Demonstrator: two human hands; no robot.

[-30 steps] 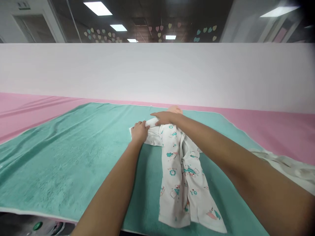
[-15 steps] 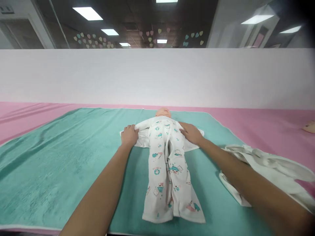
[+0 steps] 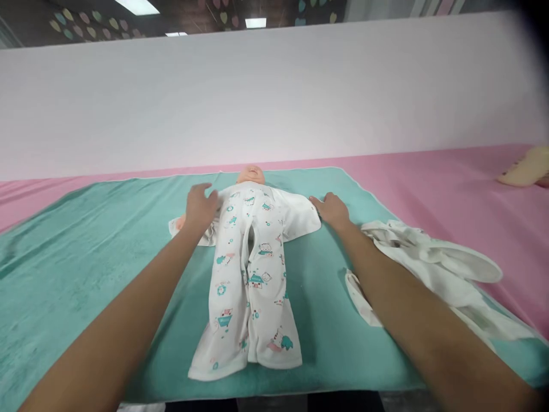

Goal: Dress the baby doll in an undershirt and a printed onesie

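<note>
A baby doll (image 3: 251, 174) lies on its back, wearing a white printed romper (image 3: 231, 257) whose legs point towards me. My right hand (image 3: 332, 210) has its fingers closed at the cuff of the sleeve on the right, which is spread outward. On the other side my left hand (image 3: 201, 207), slightly blurred, hovers over or rests by the left sleeve with thumb and fingers apart. Past its wrist the doll's small hand (image 3: 180, 222) shows at the sleeve end. My left hand hides part of that sleeve.
Under the doll is a teal towel (image 3: 107, 274) on a pink surface (image 3: 412, 183). A crumpled white garment (image 3: 433, 263) lies to the right, partly behind my right forearm. A beige object (image 3: 523, 166) sits at the far right edge. A white wall (image 3: 257, 103) stands behind.
My view has tilted down and shifted right. The right sleeve is now spread outward, with my right hand moved from beside the doll's body to its cuff. My left hand has lifted and opened.
</note>
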